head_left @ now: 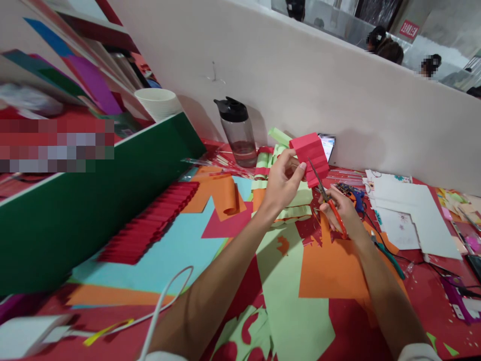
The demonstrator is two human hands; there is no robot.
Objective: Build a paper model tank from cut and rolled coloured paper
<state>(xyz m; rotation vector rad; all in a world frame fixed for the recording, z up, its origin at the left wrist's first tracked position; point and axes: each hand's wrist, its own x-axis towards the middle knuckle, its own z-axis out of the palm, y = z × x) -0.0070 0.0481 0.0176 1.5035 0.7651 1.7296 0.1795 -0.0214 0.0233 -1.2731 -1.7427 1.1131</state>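
Note:
My left hand (284,178) pinches a folded piece of red paper (310,153) by its left edge, held up above the table. In my right hand (343,210) is a pair of scissors (332,207) with orange-red handles. Their blades point up and lie over the lower part of the red paper; I cannot tell whether they are cutting into it. Under my hands are rolled and folded light green papers (293,213), an orange sheet (330,271) and a long light green sheet (289,291). A pleated red paper (150,223) rests to the left on a light blue sheet (180,260).
A dark bottle (238,133) and a white cup (157,103) stand near the white partition (319,95). A green board (97,195) rises at left. A phone (326,146), green-handled pliers (391,258), white cards (413,205) and a white cable (161,301) lie around.

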